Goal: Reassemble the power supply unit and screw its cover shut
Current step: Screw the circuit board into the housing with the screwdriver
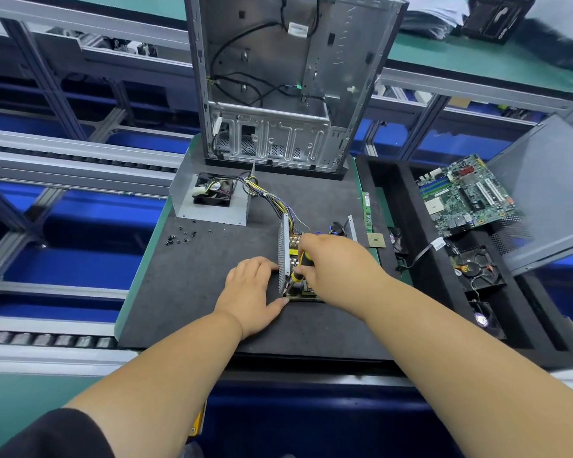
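The right hand (334, 262) hides most of the power supply's board (306, 289) and the screwdriver (300, 267) tip.

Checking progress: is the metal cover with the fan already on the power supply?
No, the cover lies apart behind the open unit.

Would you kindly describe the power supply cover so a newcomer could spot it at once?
Start at the tall open computer case standing at the back of the dark mat. Just in front of its left corner lies the power supply cover, a bent grey metal shell. It alone holds a black fan, with bundled wires running from it.
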`<action>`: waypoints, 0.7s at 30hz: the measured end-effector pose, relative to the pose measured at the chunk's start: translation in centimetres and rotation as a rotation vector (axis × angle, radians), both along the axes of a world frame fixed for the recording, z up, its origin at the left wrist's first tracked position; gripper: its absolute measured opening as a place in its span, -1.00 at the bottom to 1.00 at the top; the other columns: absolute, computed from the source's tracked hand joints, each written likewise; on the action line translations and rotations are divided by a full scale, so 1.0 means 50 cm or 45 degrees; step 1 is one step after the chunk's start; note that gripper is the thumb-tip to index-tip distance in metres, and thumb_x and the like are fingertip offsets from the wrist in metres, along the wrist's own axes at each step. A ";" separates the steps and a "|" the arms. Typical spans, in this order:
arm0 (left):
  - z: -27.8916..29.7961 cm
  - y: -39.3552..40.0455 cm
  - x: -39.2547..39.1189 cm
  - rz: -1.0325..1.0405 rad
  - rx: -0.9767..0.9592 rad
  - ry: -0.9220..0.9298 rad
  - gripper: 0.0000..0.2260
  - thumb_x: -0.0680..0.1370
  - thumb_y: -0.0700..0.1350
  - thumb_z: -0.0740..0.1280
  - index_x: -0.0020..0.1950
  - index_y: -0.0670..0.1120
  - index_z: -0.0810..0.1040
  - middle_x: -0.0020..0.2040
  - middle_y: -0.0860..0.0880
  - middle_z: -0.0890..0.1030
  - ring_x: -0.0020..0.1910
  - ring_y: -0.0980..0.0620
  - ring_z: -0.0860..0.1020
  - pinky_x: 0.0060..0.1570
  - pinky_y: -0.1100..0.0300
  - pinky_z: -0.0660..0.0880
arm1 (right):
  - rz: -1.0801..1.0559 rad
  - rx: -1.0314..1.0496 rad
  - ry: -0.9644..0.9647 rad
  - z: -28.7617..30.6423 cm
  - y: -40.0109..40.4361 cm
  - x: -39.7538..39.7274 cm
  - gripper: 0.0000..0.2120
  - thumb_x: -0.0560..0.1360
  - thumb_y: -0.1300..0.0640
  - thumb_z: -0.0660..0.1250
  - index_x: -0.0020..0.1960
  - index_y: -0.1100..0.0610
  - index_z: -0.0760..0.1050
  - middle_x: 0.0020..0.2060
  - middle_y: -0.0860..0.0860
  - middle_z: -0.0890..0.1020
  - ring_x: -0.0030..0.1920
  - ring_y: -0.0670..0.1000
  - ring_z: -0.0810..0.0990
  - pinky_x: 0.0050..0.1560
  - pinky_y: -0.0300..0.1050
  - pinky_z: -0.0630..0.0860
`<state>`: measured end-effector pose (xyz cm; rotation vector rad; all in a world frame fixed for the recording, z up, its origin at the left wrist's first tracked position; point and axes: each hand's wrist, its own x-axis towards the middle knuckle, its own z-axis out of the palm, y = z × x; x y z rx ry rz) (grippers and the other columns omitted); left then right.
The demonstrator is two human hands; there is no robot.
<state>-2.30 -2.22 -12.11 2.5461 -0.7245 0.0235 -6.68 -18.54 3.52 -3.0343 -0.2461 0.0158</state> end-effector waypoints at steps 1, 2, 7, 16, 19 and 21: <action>0.001 0.000 0.000 0.000 -0.003 0.000 -0.47 0.44 0.24 0.33 0.34 0.06 0.36 0.29 0.07 0.36 0.31 0.01 0.29 0.32 0.10 0.21 | 0.002 -0.007 -0.004 0.000 0.003 0.001 -0.82 0.54 0.02 0.33 -0.04 0.09 0.39 -0.31 -0.07 0.46 -0.27 0.08 0.46 -0.41 -0.12 0.22; 0.002 0.000 -0.001 0.000 -0.005 0.000 -0.47 0.44 0.23 0.34 0.34 0.06 0.37 0.29 0.07 0.37 0.31 0.00 0.30 0.31 0.10 0.22 | 0.005 -0.009 -0.005 0.000 0.006 0.001 -0.83 0.55 0.00 0.31 -0.02 0.09 0.41 -0.26 -0.03 0.51 -0.25 0.09 0.47 -0.38 -0.11 0.27; 0.005 0.000 -0.003 0.005 -0.001 0.006 -0.48 0.45 0.22 0.35 0.33 0.05 0.38 0.28 0.07 0.38 0.31 -0.01 0.31 0.31 0.09 0.22 | 0.011 0.014 0.002 -0.001 0.014 0.005 -0.82 0.57 -0.01 0.28 0.00 0.10 0.40 -0.20 -0.01 0.58 -0.24 0.10 0.50 -0.29 -0.09 0.44; 0.029 0.013 0.011 -0.069 -0.123 0.328 -0.48 0.49 0.20 0.36 0.39 0.07 0.37 0.35 0.08 0.38 0.39 0.05 0.25 0.39 0.09 0.18 | -0.242 0.330 0.126 0.015 -0.043 -0.009 -0.86 0.56 -0.08 0.25 -0.02 -0.02 0.38 -0.19 -0.08 0.63 -0.19 0.05 0.55 -0.27 -0.07 0.40; 0.064 0.013 0.025 0.022 -0.426 0.767 -0.43 0.40 0.04 0.24 0.42 0.00 0.38 0.39 0.01 0.42 0.42 0.03 0.29 0.46 0.03 0.20 | -0.468 0.673 0.059 0.030 -0.095 -0.009 -0.88 0.49 -0.06 0.32 -0.13 -0.04 0.45 -0.26 -0.06 0.66 -0.22 0.04 0.60 -0.20 -0.01 0.54; 0.085 0.005 0.028 0.097 -0.634 0.961 -0.41 0.33 -0.07 0.17 0.39 -0.01 0.39 0.37 -0.05 0.46 0.40 0.02 0.36 0.45 0.03 0.22 | -0.594 0.923 0.036 0.035 -0.131 -0.002 -0.89 0.48 0.01 0.35 -0.16 0.02 0.49 -0.34 -0.06 0.68 -0.27 0.04 0.63 -0.20 0.00 0.56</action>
